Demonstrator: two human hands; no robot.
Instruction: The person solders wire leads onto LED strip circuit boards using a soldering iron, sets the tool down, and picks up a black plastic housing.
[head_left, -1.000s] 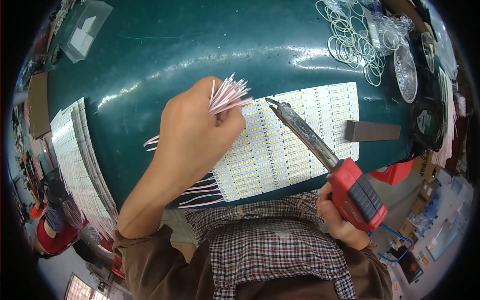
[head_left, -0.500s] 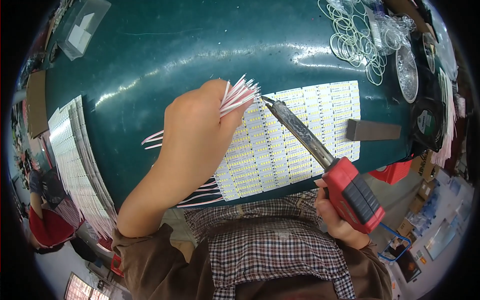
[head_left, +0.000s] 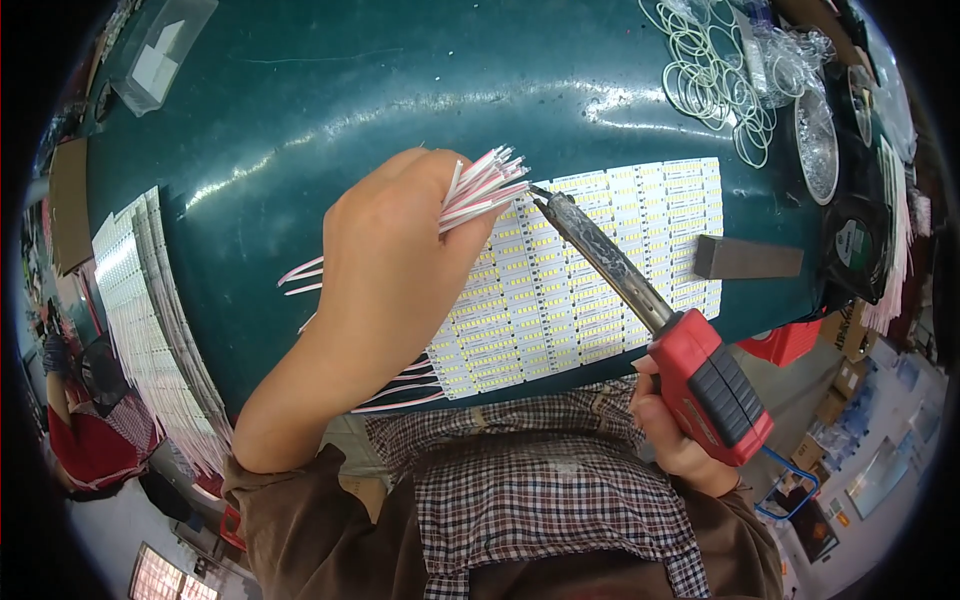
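My left hand (head_left: 395, 240) is closed round a bundle of thin white and pink wires (head_left: 490, 185), their stripped ends fanning out past the thumb. In my right hand (head_left: 670, 430) is a soldering iron (head_left: 705, 385) with a red and black handle. Its dark tip lies right at the wire ends; whether it touches them I cannot tell. Beneath both lies a panel of white LED strip boards (head_left: 590, 290) with rows of yellow chips. Wires (head_left: 405, 385) stick out from the panel's left edge, partly behind my left forearm.
A metal bar (head_left: 750, 258) rests on the panel's right side. Farther right are a tape measure (head_left: 855, 245), an oval dish (head_left: 815, 150) and coiled pale wire (head_left: 705, 80). A stack of boards (head_left: 160, 320) lies left, a clear plastic box (head_left: 163, 55) far left. Another person (head_left: 95, 440) is beyond.
The wire bundle has shifted slightly right against the iron's tip, and the iron has moved a little right with it. Both hands keep their grip.
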